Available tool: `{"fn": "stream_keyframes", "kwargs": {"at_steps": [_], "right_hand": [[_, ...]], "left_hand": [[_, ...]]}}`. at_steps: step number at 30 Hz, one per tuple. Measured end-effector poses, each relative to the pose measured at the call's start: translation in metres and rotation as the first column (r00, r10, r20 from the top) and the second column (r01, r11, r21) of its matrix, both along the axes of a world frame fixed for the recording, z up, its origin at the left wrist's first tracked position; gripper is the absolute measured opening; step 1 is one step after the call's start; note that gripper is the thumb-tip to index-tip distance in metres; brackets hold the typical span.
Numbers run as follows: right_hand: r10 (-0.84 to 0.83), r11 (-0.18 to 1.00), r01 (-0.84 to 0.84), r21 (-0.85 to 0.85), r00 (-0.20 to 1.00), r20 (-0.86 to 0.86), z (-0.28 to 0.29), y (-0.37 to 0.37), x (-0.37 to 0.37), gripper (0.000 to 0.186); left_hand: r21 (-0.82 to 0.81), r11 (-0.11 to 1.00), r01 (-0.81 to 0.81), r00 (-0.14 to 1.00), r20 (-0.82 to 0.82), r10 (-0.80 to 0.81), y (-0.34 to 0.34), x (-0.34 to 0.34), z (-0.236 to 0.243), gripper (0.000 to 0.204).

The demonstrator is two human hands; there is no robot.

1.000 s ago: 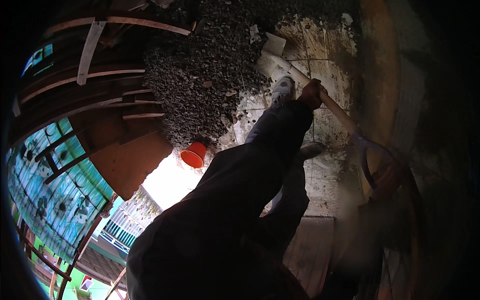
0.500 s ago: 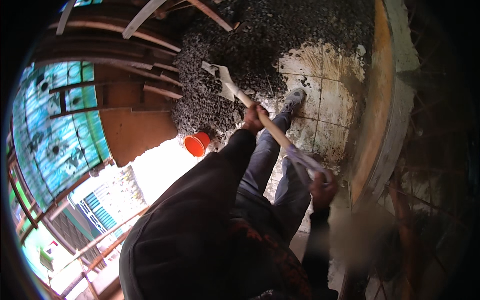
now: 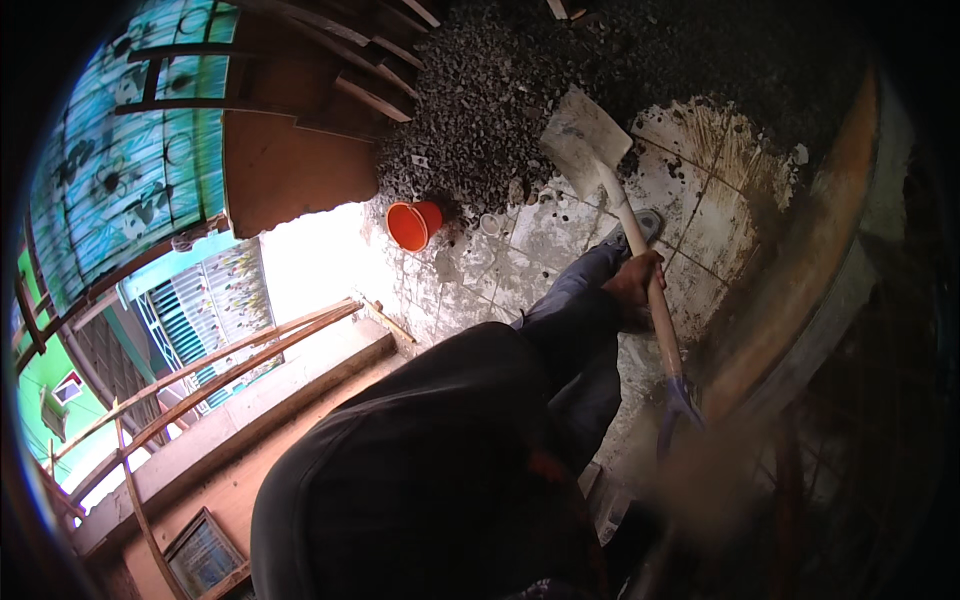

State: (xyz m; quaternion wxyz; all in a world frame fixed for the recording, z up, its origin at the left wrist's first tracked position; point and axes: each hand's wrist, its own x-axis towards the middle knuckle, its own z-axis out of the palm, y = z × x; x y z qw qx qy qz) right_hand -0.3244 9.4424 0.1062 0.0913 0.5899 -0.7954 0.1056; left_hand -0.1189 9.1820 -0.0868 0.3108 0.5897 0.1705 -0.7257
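My left hand (image 3: 634,279) is wrapped around the pale wooden shaft of a shovel (image 3: 623,205). Its flat, dusty metal blade (image 3: 586,140) lies over the near edge of a heap of dark gravel (image 3: 480,110) and the tiles, with no load visible on it. Down at the other end, the shaft forks into a purplish grip (image 3: 677,405). A blurred smudge and shadow cover the spot beyond the fork, so my right hand and its fingers cannot be made out. My shoe (image 3: 645,222) is beside the shaft.
An orange-red bucket (image 3: 410,227) stands at the gravel's left edge, with a small pale cup-like object (image 3: 489,224) nearby. Dirty tiles (image 3: 700,215) spread before me. A wooden board (image 3: 835,220) borders the right. Wooden poles (image 3: 230,365) and a low wall (image 3: 230,440) are at left.
The shovel blade has come off the gravel heap toward the right and now shows its broad face. My left hand has moved right and down with the shaft. The whole view has shifted.
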Motion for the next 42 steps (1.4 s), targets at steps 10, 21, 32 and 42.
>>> {"fn": "stream_keyframes", "kwargs": {"at_steps": [10,21,32,42], "right_hand": [[-0.643,0.701,0.59,0.401,0.279,0.713,0.031,-0.11,-0.039,0.022],[-0.484,0.859,0.394,0.329,0.411,0.772,-0.011,-0.211,-0.014,0.023],[-0.282,0.952,-0.01,0.307,0.368,0.886,0.069,-0.156,0.095,0.033],[0.393,0.786,-0.604,-0.131,0.325,0.86,0.226,-0.158,0.229,0.036]], "left_hand": [[-0.596,0.171,0.785,0.561,0.566,-0.604,0.117,-0.164,-0.039,0.014],[-0.001,0.998,0.071,0.997,0.005,-0.071,-0.085,-0.015,-0.072,0.011],[-0.056,0.952,-0.302,0.945,-0.146,0.292,-0.044,0.145,0.034,0.017],[-0.259,0.73,-0.633,0.768,-0.326,0.551,-0.027,0.259,0.183,0.015]]}}
